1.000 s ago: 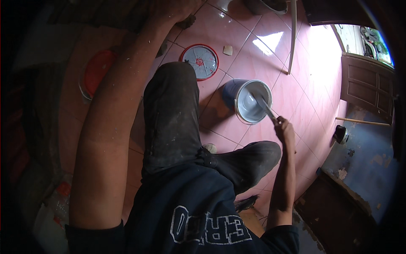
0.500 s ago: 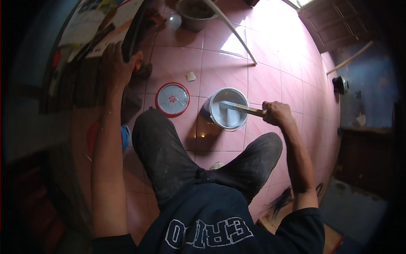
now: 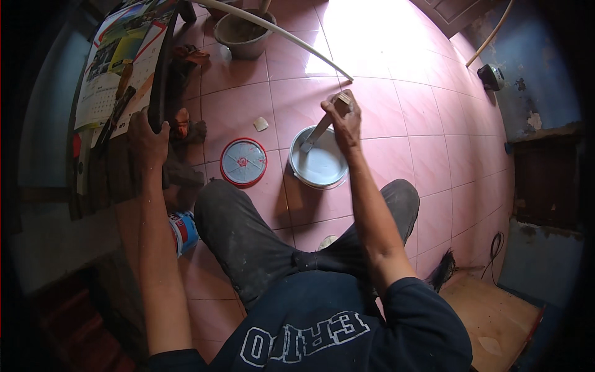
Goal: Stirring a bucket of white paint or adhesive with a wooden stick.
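My right hand [image 3: 347, 121] is closed around the upper end of a flat wooden stick [image 3: 318, 130]. The stick slants down into a round bucket [image 3: 317, 185] of whitish paint [image 3: 325, 166], its coated lower part near the bucket's left inner side. To the left, on the tiles, lies a grey lid [image 3: 254, 166] with a red rim. My left hand [image 3: 149, 146] rests on the edge of a dark wooden table [image 3: 118, 170], thumb spread from the fingers and nothing held in it.
A calendar [image 3: 142, 74] with dark-handled tools covers part of the table. Beyond stand a grey bucket [image 3: 242, 37] and a long pale pole [image 3: 297, 43]. A small pale scrap [image 3: 260, 124] lies past the lid. A blue container [image 3: 184, 232] sits beside my left forearm; a board [image 3: 489, 316] lies right.
My right hand has swung from the bucket's right side to its far side, turning the stick steeper. My left hand has shifted slightly nearer along the table edge. The view has shifted too.
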The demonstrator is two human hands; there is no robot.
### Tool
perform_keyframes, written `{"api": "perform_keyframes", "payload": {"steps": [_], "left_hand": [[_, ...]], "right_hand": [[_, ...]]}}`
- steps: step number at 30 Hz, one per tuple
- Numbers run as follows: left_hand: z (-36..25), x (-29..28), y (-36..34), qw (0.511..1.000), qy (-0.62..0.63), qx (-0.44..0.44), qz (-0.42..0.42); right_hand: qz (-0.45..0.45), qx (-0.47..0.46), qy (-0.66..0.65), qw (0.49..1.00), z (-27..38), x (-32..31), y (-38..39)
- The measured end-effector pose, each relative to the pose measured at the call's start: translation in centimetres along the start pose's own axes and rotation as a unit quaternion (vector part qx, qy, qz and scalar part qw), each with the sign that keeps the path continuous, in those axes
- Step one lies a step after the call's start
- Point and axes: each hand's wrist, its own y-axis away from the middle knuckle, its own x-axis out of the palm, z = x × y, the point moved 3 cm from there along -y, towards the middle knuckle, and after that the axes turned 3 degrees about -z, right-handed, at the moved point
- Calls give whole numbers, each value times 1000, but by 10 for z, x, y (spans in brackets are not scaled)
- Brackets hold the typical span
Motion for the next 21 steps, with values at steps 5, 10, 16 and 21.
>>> {"api": "perform_keyframes", "payload": {"steps": [5, 10, 16, 21], "left_hand": [[1, 1, 3, 1000, -17, -11, 10], [17, 7, 10, 998, -56, -10, -31], [8, -3, 4, 998, -24, -9, -50], [-22, -20, 1, 982, -8, -171, 74]], "right_hand": [[-8, 131, -98, 987, -18, 37, 10], [155, 128, 12, 980, -23, 41, 43], [-81, -2, 101, 992, -51, -16, 40], [-140, -95, 121, 978, -66, -9, 1]]}}
